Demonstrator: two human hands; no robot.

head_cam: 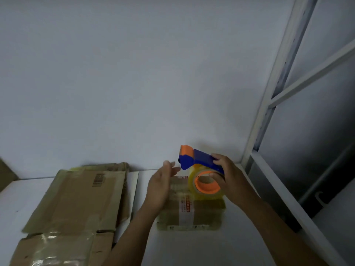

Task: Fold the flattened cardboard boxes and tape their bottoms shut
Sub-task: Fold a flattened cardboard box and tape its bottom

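A small folded cardboard box (192, 214) stands on the white table (172, 246), with a strip of printed tape running down its top face. My right hand (228, 181) grips a blue and orange tape dispenser (199, 162) loaded with a clear tape roll (207, 186), held just above the far end of the box. My left hand (161, 187) is held edge-on at the box's left side, fingers straight and reaching toward the dispenser's nose; whether it touches the box I cannot tell. A stack of flattened cardboard boxes (76, 200) lies to the left.
A white wall rises right behind the table. A white metal frame (269, 104) stands at the right, its lower rail (288, 204) running along the table's right edge. Another flattened, taped box (55, 248) lies at the bottom left.
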